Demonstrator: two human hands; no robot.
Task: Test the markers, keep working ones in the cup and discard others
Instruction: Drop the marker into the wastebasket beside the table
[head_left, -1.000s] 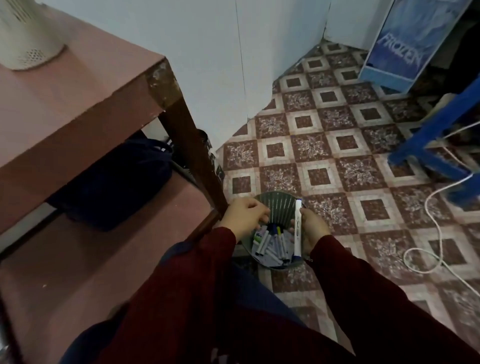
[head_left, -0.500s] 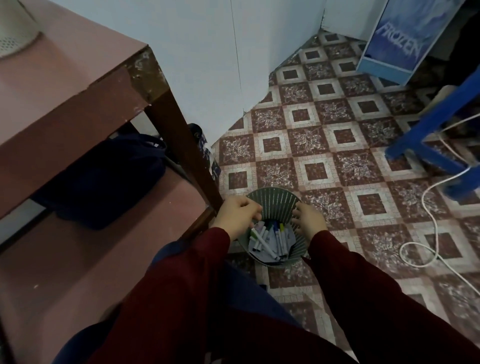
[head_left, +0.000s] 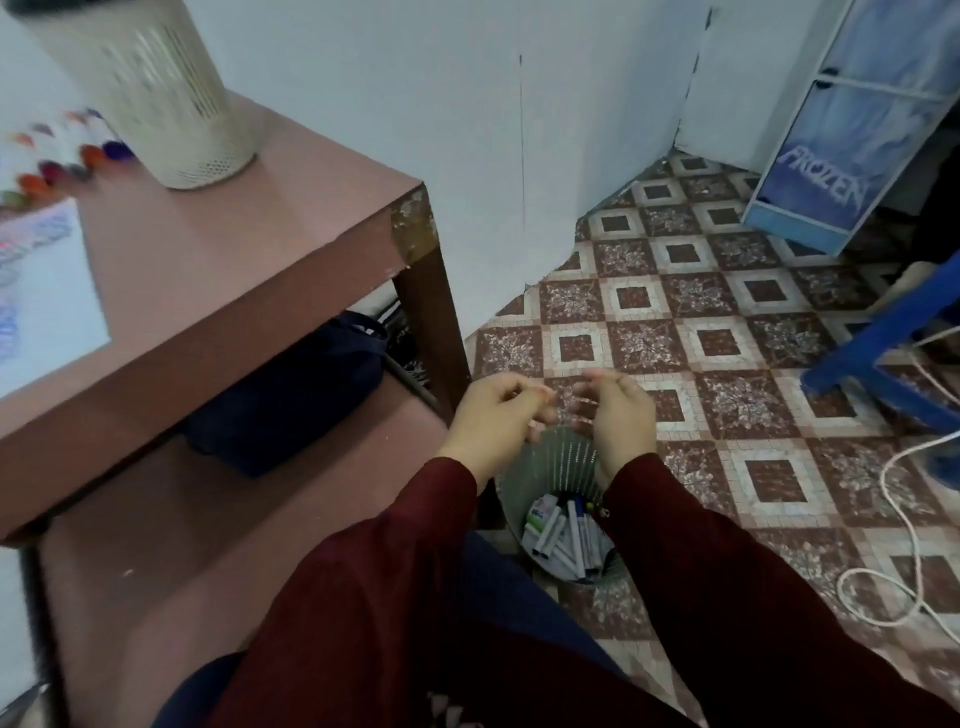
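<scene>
Two loosely curled, empty hands, left hand (head_left: 496, 423) and right hand (head_left: 621, 423), hover over lower-centre bin (head_left: 563, 460); upper-left markers (head_left: 93, 155) look light, stiff, slick: pinch mid-barrel.

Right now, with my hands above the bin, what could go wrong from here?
The green bin stands close by your legs, which could tip it and spill the discarded markers. The white cable loops on the floor to its right, a likely snag if you get up. The tall cup on the table could topple if bumped.
</scene>
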